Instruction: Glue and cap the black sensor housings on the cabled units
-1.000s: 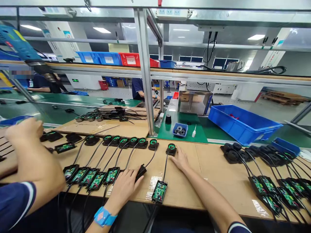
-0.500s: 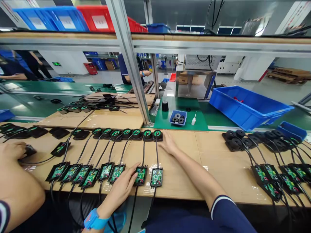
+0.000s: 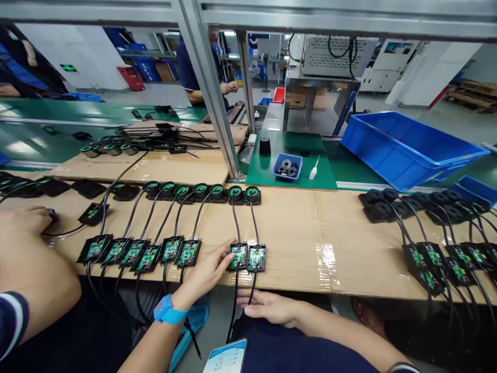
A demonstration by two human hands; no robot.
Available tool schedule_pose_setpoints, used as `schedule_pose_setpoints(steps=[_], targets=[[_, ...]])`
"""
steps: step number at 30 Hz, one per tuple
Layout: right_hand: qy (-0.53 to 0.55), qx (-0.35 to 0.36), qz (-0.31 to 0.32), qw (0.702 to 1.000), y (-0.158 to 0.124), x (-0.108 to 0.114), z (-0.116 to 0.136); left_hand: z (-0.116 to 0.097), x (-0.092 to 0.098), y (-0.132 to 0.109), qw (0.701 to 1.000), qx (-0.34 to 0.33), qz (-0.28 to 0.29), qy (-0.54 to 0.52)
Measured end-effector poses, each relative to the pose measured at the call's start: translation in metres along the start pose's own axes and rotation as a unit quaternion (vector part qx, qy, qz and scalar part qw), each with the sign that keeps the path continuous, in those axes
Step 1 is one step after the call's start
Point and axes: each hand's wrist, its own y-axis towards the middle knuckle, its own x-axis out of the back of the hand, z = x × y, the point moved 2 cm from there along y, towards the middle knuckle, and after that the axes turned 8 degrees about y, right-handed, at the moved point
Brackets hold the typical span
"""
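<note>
My left hand (image 3: 212, 267), with a blue band at its wrist, has thumb and fingers on the left edge of an open black case with a green circuit board (image 3: 238, 257). Beside that stands another such circuit case (image 3: 257, 258). From it a black cable (image 3: 252, 290) hangs over the table edge and passes between the thumb and fingers of my right hand (image 3: 274, 306), below the edge. Upper cables run from both cases to round black housings with green rings (image 3: 253, 195). More circuit cases (image 3: 189, 252) lie in a row to the left.
At the left, another person's hand (image 3: 29, 223) is at a small dark part. More cased boards (image 3: 419, 256) and black housings (image 3: 375, 204) lie at the right. Behind stand a metal post (image 3: 212, 88), a small blue tray of rings (image 3: 288, 167), a dropper bottle (image 3: 313, 171) and a large blue bin (image 3: 407, 150).
My left hand has shifted one circuit case right, close to the end one. My right hand has moved from the end housing down to the cable below the table edge. The view has tilted down.
</note>
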Motion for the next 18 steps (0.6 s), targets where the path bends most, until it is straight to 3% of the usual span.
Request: schedule_pose_setpoints(steps=[3, 6, 8, 12, 15, 18], targets=[[0.079, -0.001, 0.018, 0.997, 0.032, -0.012, -0.006, 0.01, 0.023, 0.031, 0.999, -0.014, -0.036, 0.03], [0.131, 0.015, 0.024, 0.991, 0.04, -0.018, -0.014, 0.02, 0.053, 0.088, 0.995, -0.03, -0.082, 0.054], [0.153, 0.035, 0.023, 0.987, 0.037, -0.017, -0.019, 0.022, 0.065, 0.133, 0.994, -0.06, -0.067, 0.056], [0.153, 0.087, 0.007, 0.984, 0.028, -0.003, -0.02, 0.013, 0.066, 0.203, 0.994, -0.1, 0.012, 0.049], [0.128, 0.13, -0.016, 0.983, 0.016, 0.015, -0.01, 0.005, 0.058, 0.226, 0.991, -0.1, 0.057, 0.067], [0.106, 0.183, -0.064, 0.975, -0.002, 0.036, 0.004, 0.004, 0.053, 0.234, 0.99, -0.078, 0.064, 0.099]])
